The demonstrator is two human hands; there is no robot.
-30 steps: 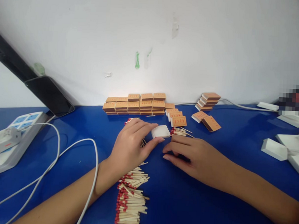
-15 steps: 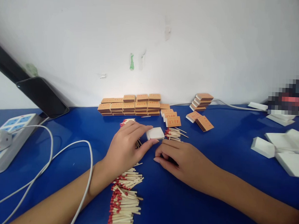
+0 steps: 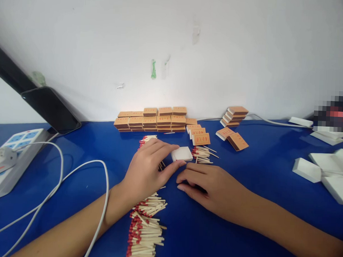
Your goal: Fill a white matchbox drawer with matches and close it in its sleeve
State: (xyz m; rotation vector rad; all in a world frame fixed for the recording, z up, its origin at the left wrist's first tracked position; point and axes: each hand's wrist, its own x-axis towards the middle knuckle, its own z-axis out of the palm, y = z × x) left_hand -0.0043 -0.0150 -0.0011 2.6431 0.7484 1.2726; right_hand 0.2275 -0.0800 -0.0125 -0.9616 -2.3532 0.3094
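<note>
My left hand (image 3: 151, 167) grips a small white matchbox tray (image 3: 182, 154) by its left end, between thumb and fingers. The tray lies low over the table and its inside cannot be made out. Just below and to its right is my right hand (image 3: 206, 183), fingers curled in toward the thumb; anything within them is hidden. Red-headed matches (image 3: 204, 154) lie in a small heap right of the tray. A long row of matches (image 3: 145, 237) runs beneath my left hand and wrist toward me, partly covered by them.
Filled-looking orange matchboxes (image 3: 150, 122) are stacked against the wall. Loose matchbox sleeves (image 3: 201, 139) and another stack (image 3: 234, 115) stand to their right. White trays (image 3: 307, 170) lie at far right. At left are a power strip (image 3: 23, 148), white cable (image 3: 106, 186) and phone (image 3: 51, 110).
The whole view has shifted slightly, with things now a little farther right in the picture. My left hand keeps its grip on the tray. The right hand's fingers stay curled, nearly unchanged.
</note>
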